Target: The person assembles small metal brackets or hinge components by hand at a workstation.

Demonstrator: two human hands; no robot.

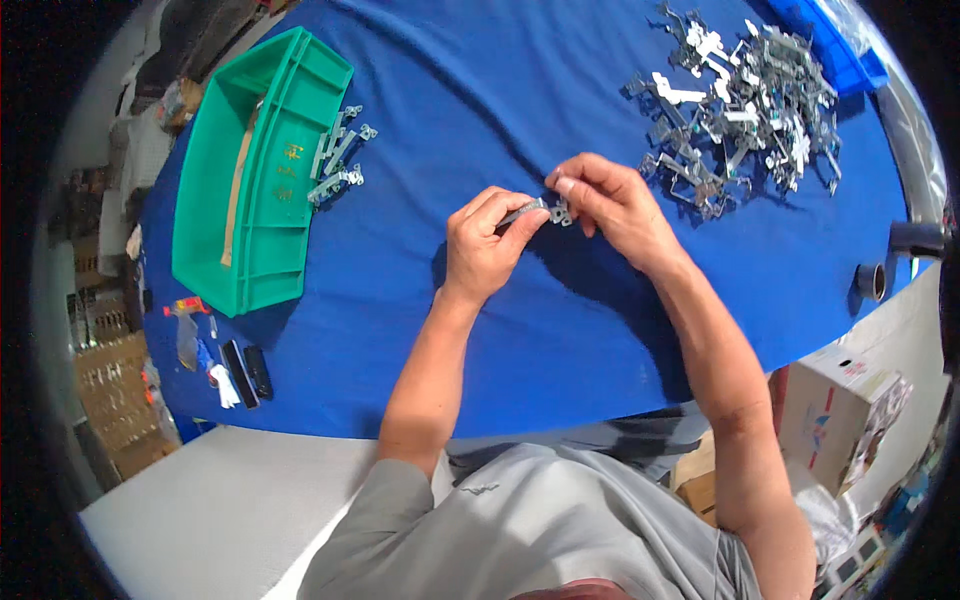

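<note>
Over the middle of the blue cloth, my left hand [480,245] pinches a small silvery metal bracket [560,214] between thumb and fingers. The bracket's end with holes sticks out to the right. Just beside that end is my right hand [612,205], its thumb and forefinger pressed together. Whatever sits in that pinch, if anything, is too small to make out. A large heap of similar metal brackets [740,120] lies at the far right. Several more brackets [340,155] rest in a loose group on the left, against a green bin.
The green plastic bin [300,110] stands tilted at the left. A blue tray [835,50] is behind the heap. Dark phone-like items [258,372] lie front left. A dark ring [870,282] sits near the right edge; a cardboard box [835,415] is beyond the table's edge.
</note>
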